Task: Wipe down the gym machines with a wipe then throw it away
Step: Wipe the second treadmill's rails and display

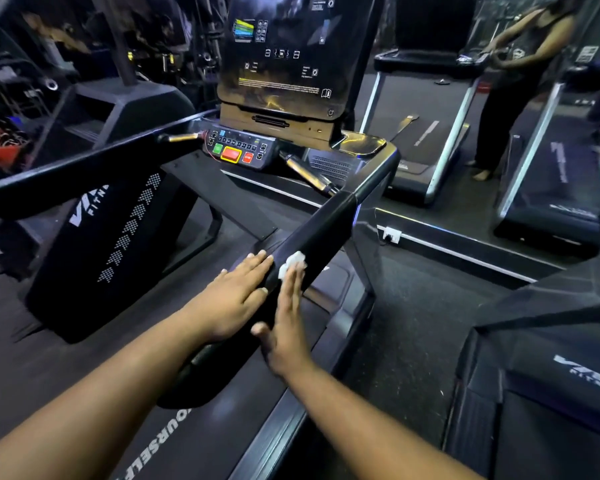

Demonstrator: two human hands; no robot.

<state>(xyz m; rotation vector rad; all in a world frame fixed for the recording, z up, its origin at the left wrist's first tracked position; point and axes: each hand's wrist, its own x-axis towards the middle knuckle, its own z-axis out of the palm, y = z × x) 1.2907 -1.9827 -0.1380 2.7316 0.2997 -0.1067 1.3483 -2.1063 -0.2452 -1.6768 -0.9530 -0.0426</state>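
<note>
A black treadmill stands in front of me, and its right handrail [321, 230] runs from the console down toward me. My left hand [238, 296] lies flat on the inner side of that rail, fingers together. My right hand [286, 320] presses flat against the rail's outer side, with a small crumpled white wipe [293, 262] pinned under its fingertips against the rail.
The console [241, 148] with green and red buttons and the tall dark screen [284, 53] sit at the rail's far end. The left handrail [84, 164] crosses on the left. A mirror [465, 98] ahead reflects treadmills and a person. Another treadmill [548, 375] stands at the right.
</note>
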